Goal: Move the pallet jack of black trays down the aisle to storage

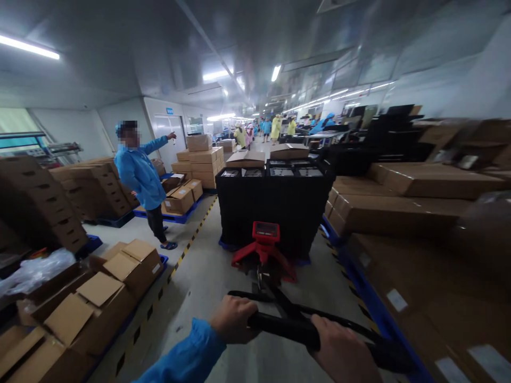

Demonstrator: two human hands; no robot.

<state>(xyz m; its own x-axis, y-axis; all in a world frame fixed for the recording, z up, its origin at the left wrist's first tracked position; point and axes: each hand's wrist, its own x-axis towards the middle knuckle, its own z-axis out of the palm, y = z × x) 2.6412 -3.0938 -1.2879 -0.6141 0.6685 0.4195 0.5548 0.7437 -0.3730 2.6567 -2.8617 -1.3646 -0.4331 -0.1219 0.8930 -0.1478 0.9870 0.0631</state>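
My left hand (232, 319) and my right hand (343, 354) are both closed around the black loop handle (285, 325) of a red pallet jack (263, 246). The jack's forks sit under a pallet stacked with black trays (273, 210) straight ahead of me in the aisle. Two cardboard boxes (265, 155) rest on top of that black stack. My left sleeve is blue.
A person in a blue coat (139, 178) stands left of the aisle with one arm stretched out. Open cardboard boxes (99, 298) fill blue pallets on the left, flat cartons (403, 213) stack on the right. More people stand far down the aisle (265, 127). Yellow-black floor tape (187, 244) marks the lane.
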